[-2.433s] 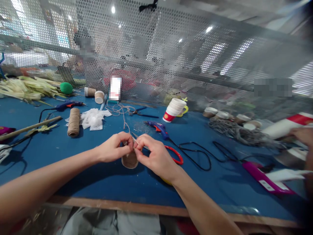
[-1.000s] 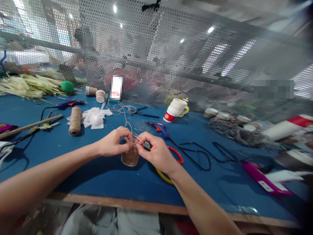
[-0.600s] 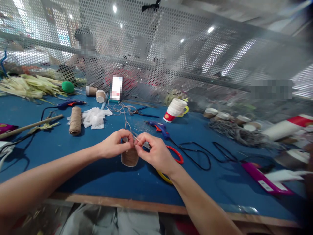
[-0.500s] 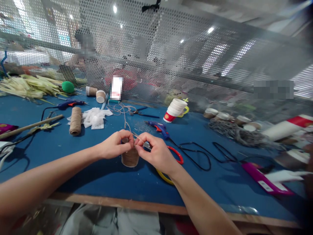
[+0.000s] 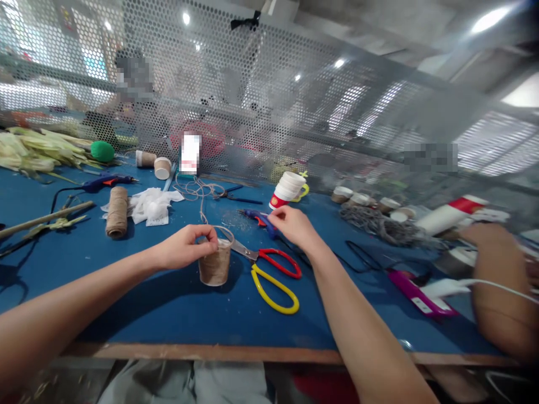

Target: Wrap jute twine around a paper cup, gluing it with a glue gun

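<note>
Pinching the brown cup [image 5: 215, 268] at its rim between thumb and forefinger of the left hand [image 5: 188, 247], with fingertips drawn close and the remaining fingers curled. Holding it upright over the middle front of the blue table [image 5: 185, 325]; cannot tell whether resting on the surface or raised slightly. Cannot tell either whether gripping the string [image 5: 202, 206] along with the rim, though plainly trailing from the loose coils at the back down to that same spot.

Reaching away from the cup with the right hand [image 5: 293, 225], fingers bent inward and tips gathered near the handle of the glue gun [image 5: 260, 219]. Cannot tell whether touching the tool or pinching anything: too small and partly hidden.

Lying just right of the cup, with blades pointing toward it and red and yellow loops spread apart: scissors [image 5: 254, 258]. Standing farther left, well apart from both hands: a twine spool [image 5: 117, 212].
</note>
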`<state>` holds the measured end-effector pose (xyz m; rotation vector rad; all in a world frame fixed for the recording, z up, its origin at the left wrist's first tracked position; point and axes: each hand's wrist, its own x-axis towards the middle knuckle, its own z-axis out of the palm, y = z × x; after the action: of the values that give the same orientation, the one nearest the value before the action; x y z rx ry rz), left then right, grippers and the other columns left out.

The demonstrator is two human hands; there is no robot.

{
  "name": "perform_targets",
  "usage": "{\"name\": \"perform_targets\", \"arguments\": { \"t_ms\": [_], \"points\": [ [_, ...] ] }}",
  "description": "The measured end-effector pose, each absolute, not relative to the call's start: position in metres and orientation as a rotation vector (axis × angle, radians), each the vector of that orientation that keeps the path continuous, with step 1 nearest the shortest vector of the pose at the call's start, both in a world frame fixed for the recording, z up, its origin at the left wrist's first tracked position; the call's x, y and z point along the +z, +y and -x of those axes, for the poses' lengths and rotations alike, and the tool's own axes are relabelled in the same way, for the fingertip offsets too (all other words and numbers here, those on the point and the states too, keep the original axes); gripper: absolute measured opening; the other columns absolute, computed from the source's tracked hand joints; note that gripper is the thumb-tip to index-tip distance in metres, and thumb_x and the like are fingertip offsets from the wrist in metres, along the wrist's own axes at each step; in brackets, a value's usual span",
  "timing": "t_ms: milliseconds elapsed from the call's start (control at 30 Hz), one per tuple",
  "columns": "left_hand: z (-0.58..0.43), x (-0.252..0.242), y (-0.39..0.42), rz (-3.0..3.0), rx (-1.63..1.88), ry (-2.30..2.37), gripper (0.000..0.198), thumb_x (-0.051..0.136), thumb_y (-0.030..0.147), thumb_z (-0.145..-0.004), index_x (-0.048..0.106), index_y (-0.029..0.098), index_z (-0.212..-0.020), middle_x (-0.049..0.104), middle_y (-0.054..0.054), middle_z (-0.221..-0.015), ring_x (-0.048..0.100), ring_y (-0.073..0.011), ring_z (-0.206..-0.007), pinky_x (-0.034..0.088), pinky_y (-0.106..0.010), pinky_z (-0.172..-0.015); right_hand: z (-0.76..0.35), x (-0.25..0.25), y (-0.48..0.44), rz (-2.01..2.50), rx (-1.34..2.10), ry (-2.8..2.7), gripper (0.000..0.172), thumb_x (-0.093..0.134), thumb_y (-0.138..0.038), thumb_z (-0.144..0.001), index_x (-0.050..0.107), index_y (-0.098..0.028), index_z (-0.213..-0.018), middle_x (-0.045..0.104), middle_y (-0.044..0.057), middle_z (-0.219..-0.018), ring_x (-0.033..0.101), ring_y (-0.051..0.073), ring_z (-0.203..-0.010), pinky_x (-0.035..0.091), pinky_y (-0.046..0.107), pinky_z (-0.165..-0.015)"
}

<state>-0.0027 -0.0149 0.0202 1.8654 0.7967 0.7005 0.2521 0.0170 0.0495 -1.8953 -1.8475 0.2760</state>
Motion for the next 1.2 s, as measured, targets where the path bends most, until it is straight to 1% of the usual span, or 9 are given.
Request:
{"name": "perform_targets", "arguments": {
  "t_ms": [67,200,300,400,600,833,967,1033,1200],
  "points": [
    [0.004,0.02,-0.013,-1.858,0.71,0.797,0.01,0.046,0.024,-0.074,0.049,0.015,-0.069,0.05,0.001,-0.068,0.045,-0.0108,-0.066,0.037,-0.023,-0.063,-0.252,0.046,0.007,1.909,0.339,-2.057,0.011,0.056,-0.021,-0.072,0.062,-0.016,-0.079,0.064,0.007,-0.073,0.059,0.018,-0.067,0.044,0.03,-0.063],
    [0.004,0.018,-0.01,-1.79,0.767,0.826,0.01,0.048,0.024,-0.071,0.049,0.015,-0.066,0.048,0.003,-0.063,0.043,-0.0094,-0.06,0.036,-0.022,-0.059,-0.245,0.033,-0.031,1.909,0.328,-2.439,0.047,0.06,-0.018,-0.063,0.057,-0.015,-0.11,0.063,0.011,-0.091,0.059,0.023,-0.08,0.044,0.03,-0.066],
    [0.003,0.014,-0.007,-1.709,0.795,0.836,0.011,0.049,0.025,-0.069,0.049,0.015,-0.065,0.047,0.003,-0.061,0.041,-0.0091,-0.058,0.035,-0.022,-0.056,-0.242,0.023,-0.05,1.946,0.234,-2.468,0.061,0.06,-0.015,-0.061,0.051,-0.015,-0.122,0.059,0.012,-0.09,0.057,0.023,-0.083,0.043,0.029,-0.068],
    [0.003,0.012,-0.005,-1.674,0.799,0.842,0.011,0.051,0.025,-0.068,0.049,0.015,-0.065,0.046,0.003,-0.062,0.041,-0.0092,-0.059,0.033,-0.021,-0.055,-0.241,0.016,-0.054,1.947,0.185,-2.415,0.063,0.061,-0.016,-0.06,0.051,-0.015,-0.122,0.057,0.011,-0.086,0.056,0.023,-0.083,0.042,0.03,-0.07],
    [0.003,0.009,-0.003,-1.642,0.796,0.85,0.012,0.051,0.027,-0.069,0.049,0.015,-0.066,0.044,0.004,-0.061,0.038,-0.0083,-0.058,0.03,-0.022,-0.057,-0.248,0.01,-0.06,2.037,0.222,-2.02,0.06,0.058,-0.018,-0.061,0.051,-0.01,-0.121,0.054,0.013,-0.093,0.057,0.018,-0.068,0.045,0.031,-0.066],
    [0.0,0.008,-0.003,-1.511,0.852,0.938,0.014,0.054,0.026,-0.068,0.049,0.015,-0.064,0.044,0.005,-0.058,0.036,-0.0079,-0.055,0.027,-0.023,-0.055,-0.262,0.015,-0.076,1.689,0.907,-1.639,0.049,0.061,-0.036,-0.067,0.054,-0.016,-0.111,0.06,0.002,-0.072,0.056,0.013,-0.054,0.046,0.026,-0.049],
    [-0.001,0.013,-0.004,-1.292,0.915,0.935,0.013,0.057,0.023,-0.065,0.05,0.014,-0.061,0.046,0.003,-0.059,0.04,-0.0082,-0.057,0.029,-0.023,-0.058,-0.247,0.018,-0.087,1.663,0.812,-1.718,0.043,0.067,-0.03,-0.06,0.057,-0.019,-0.101,0.064,0.006,-0.083,0.06,0.016,-0.067,0.049,0.027,-0.058],
    [-0.001,0.014,-0.005,-1.188,0.914,0.907,0.014,0.06,0.023,-0.063,0.05,0.014,-0.061,0.048,0.003,-0.06,0.042,-0.0086,-0.058,0.03,-0.023,-0.059,-0.241,0.019,-0.089,1.665,0.782,-1.777,0.044,0.065,-0.029,-0.061,0.056,-0.019,-0.103,0.063,0.005,-0.084,0.059,0.015,-0.066,0.05,0.027,-0.058],
    [0.001,0.014,-0.003,-1.107,0.927,0.851,0.017,0.063,0.024,-0.06,0.05,0.014,-0.062,0.048,0.002,-0.061,0.042,-0.0088,-0.059,0.03,-0.023,-0.059,-0.239,0.017,-0.087,1.706,0.585,-1.949,0.062,0.068,-0.032,-0.059,0.049,-0.022,-0.117,0.057,0.002,-0.087,0.054,0.014,-0.067,0.049,0.028,-0.061]
  ]
}}
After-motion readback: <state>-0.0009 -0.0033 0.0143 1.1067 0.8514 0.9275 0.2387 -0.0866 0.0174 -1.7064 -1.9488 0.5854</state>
